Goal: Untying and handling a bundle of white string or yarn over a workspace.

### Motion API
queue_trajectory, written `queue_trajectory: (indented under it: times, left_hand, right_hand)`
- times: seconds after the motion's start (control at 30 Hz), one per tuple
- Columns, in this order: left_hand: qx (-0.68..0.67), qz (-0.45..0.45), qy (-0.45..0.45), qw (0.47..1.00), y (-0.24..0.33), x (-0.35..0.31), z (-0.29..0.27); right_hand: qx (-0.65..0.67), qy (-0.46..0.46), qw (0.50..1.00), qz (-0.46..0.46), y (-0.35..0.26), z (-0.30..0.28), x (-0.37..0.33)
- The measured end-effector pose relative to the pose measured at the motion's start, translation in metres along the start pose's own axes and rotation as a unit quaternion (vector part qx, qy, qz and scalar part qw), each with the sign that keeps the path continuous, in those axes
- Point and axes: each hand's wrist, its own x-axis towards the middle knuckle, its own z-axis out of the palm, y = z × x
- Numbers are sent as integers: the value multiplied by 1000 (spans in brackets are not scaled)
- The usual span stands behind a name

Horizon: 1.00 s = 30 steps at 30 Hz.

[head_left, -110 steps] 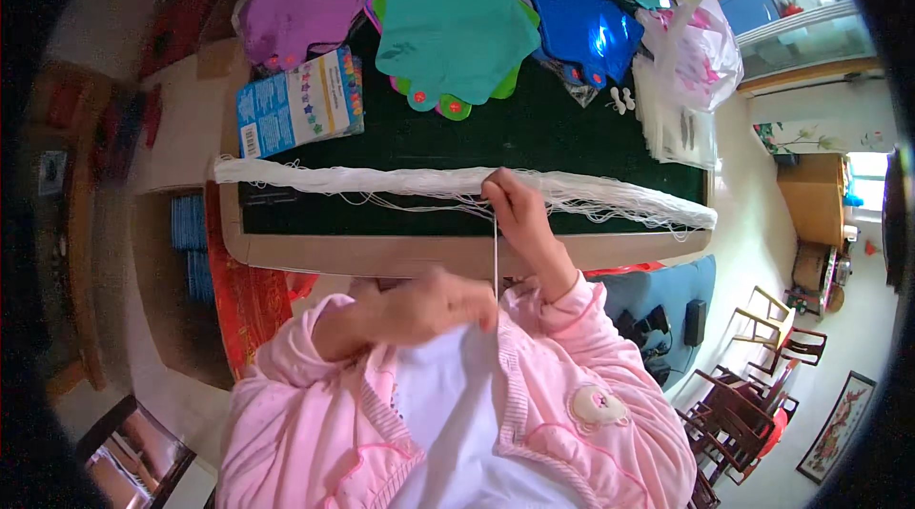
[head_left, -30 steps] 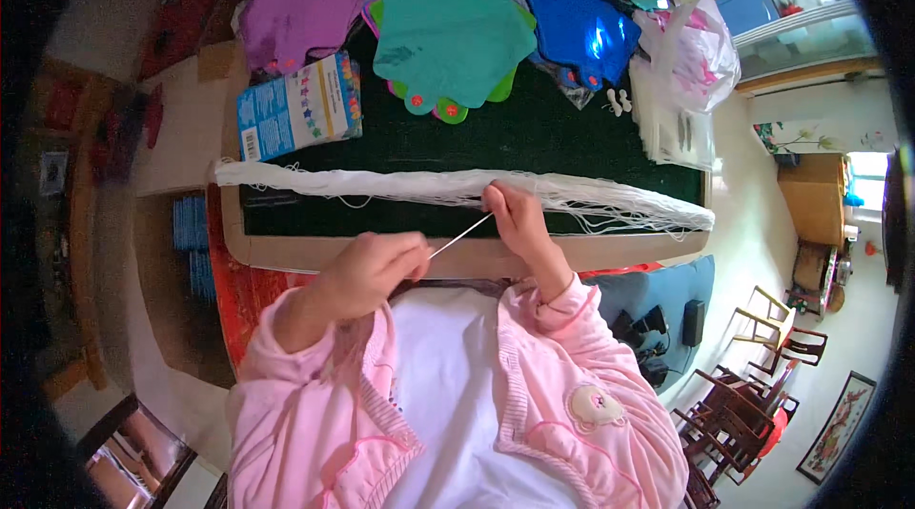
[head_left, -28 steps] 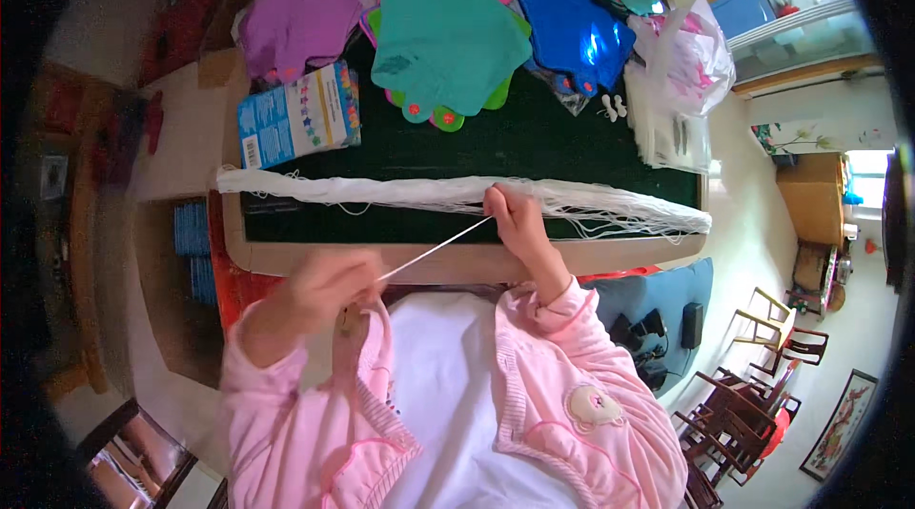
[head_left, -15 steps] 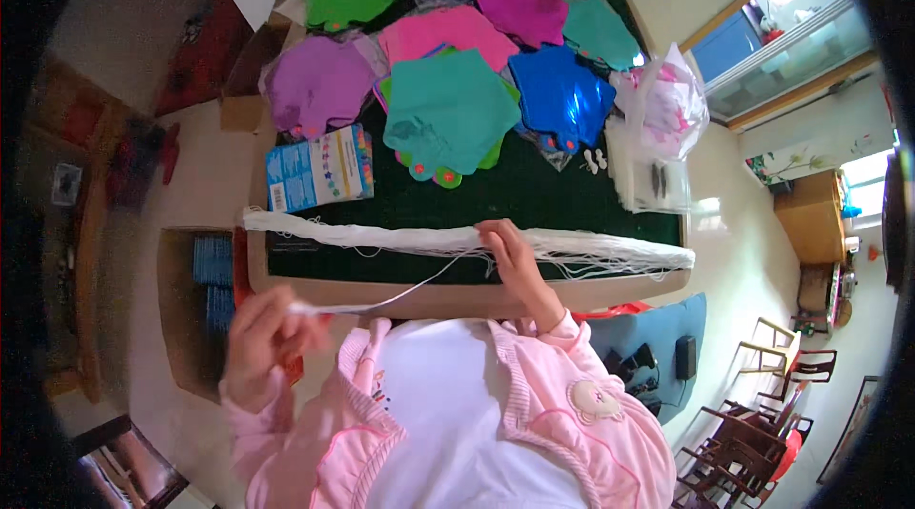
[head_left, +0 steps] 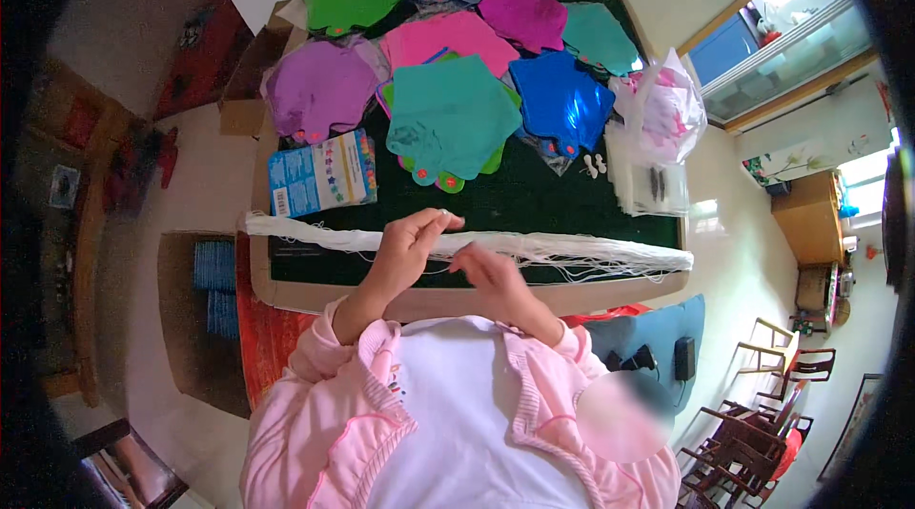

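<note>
A long hank of white string [head_left: 572,246] lies across the near part of the dark green table top, with loose strands hanging along its lower side. My left hand [head_left: 408,250] is over the hank's middle, fingers curled and thumb against them; what they hold, if anything, is hidden. Just right of it, my right hand [head_left: 500,282] is closed at the hank's near side, its fingertips pinching a thin white strand that runs toward the left hand. Beyond both hands is a stack of teal star-shaped pieces [head_left: 453,113] with small red dots at the lower points.
Purple pieces [head_left: 319,90], blue shiny pieces [head_left: 560,99] and several other coloured stacks cover the far table. A blue and white printed packet [head_left: 319,173] lies at left, a clear bag with pink contents [head_left: 662,109] at right. An open cardboard box [head_left: 195,347] stands at lower left.
My left hand has come from the lower left, where it held a drawn-out white strand, up to the hank. My right hand has shifted slightly nearer to me, off the hank's top.
</note>
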Motion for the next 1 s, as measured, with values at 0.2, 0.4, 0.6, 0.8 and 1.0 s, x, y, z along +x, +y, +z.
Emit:
queue_trajectory:
  times: [0.2, 0.4, 0.6, 0.8, 1.0]
  left_hand:
    - [-180, -134, -35, 974, 18, -11, -1]
    - [-160, -17, 38, 986, 22, -12, 4]
    - [-49, -45, -1, 998, -13, -23, -3]
    - [-274, -188, -106, 937, 11, -33, 6]
    - [-241, -102, -5, 965, -5, -30, 3]
  right_hand:
    - [202, 167, 965, 10, 13, -11, 32]
    - [477, -16, 874, 91, 7, 25, 30]
    - [20, 55, 998, -37, -8, 18, 6]
    - [-33, 100, 993, -49, 14, 8, 14]
    - [-70, 10, 997, -23, 16, 27, -1]
